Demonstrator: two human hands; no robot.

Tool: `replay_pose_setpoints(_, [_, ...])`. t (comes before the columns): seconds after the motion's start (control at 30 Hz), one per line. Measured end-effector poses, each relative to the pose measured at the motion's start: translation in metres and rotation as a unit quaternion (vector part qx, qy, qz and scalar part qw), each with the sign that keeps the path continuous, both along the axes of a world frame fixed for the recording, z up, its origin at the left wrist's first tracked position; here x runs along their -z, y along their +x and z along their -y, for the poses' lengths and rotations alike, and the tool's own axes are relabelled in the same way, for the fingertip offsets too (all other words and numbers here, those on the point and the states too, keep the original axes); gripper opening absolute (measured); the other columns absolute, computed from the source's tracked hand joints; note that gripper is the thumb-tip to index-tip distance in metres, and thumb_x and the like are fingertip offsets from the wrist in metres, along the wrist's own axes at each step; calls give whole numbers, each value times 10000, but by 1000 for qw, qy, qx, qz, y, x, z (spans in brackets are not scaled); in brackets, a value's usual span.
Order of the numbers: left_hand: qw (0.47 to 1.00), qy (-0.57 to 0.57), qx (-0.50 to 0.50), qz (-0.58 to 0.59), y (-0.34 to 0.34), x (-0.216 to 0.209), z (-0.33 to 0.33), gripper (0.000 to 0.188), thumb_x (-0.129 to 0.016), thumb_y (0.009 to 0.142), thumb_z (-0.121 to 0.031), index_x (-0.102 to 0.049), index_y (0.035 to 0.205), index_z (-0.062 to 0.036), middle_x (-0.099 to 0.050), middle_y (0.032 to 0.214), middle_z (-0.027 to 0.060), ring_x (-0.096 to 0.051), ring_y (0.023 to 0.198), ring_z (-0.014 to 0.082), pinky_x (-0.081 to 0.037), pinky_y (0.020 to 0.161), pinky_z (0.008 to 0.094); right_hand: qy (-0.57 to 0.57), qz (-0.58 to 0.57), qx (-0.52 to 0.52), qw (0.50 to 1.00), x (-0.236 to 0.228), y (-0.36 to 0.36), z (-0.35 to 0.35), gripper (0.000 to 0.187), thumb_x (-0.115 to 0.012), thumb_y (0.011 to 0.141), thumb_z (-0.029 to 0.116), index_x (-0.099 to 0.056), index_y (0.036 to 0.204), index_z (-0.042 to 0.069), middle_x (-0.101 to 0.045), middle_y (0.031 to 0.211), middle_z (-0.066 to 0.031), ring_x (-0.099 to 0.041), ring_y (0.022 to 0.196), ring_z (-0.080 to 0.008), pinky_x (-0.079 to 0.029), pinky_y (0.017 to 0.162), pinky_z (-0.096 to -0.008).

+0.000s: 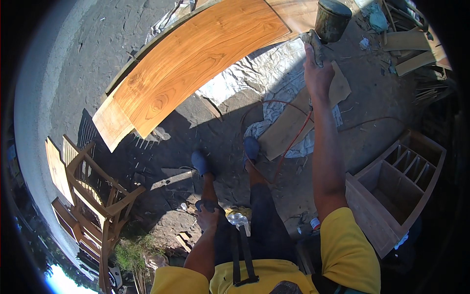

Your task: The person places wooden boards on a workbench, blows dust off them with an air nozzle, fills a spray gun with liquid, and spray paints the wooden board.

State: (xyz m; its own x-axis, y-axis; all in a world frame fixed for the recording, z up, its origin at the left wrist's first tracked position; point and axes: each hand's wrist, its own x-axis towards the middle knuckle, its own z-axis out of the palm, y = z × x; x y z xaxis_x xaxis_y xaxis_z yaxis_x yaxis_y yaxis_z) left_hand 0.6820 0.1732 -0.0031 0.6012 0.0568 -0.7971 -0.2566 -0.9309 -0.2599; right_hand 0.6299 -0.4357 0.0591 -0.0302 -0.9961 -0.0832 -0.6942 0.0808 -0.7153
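At the far right, my right hand (319,73) is wrapped around the handle of a spray gun (316,48) with a dark, stained cup (333,20). A pale mist shows beside the gun, over the wood. My right arm is stretched forward, and a red hose (293,139) trails from the gun to the ground. Before me lies a long, glossy orange-brown wooden panel (196,59) with strong grain. My left hand (208,219) is low by my left knee, its fingers curled at a small dark thing (206,205) that I cannot make out.
Wooden chair frames (93,196) stand at the left. An unfinished wooden cabinet (387,191) with compartments is at the right. A crumpled white sheet (245,76) and a flat brown board (284,127) lie on the ground. Scrap boards (409,41) are piled at the far right.
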Motion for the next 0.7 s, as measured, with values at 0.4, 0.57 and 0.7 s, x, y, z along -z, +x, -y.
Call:
replay_pose_setpoints(0.4, [1000, -1, -14, 16, -31, -18, 1, 823, -744, 821, -508, -478, 1499, -126, -537, 1331, 294, -621, 1214, 464, -527, 1016, 539, 95, 90, -63, 989, -10, -58, -52, 381, -710, 1013, 372, -766, 1162, 25, -739, 826, -105, -688, 761, -176, -530, 730, -358])
replay_pose_setpoints(0.57, [998, -25, -57, -13, -37, -25, -6, 878, -763, 813, -542, -434, 1534, -166, -517, 1359, 311, -605, 1234, 491, -501, 1049, 550, 108, 117, -110, 981, -12, -66, -70, 341, -699, 1028, 344, -773, 1093, 17, -708, 747, -49, -646, 705, -130, -509, 692, -335])
replay_pose_setpoints(0.7, [997, -51, -47, -35, -42, -18, -42, 969, -779, 794, -579, -366, 1580, -191, -495, 1414, 329, -588, 1267, 502, -491, 1070, 547, 46, 93, -111, 988, -4, -63, -55, 381, -713, 1009, 378, -757, 1092, 9, -724, 767, -140, -730, 737, -219, -545, 702, -380])
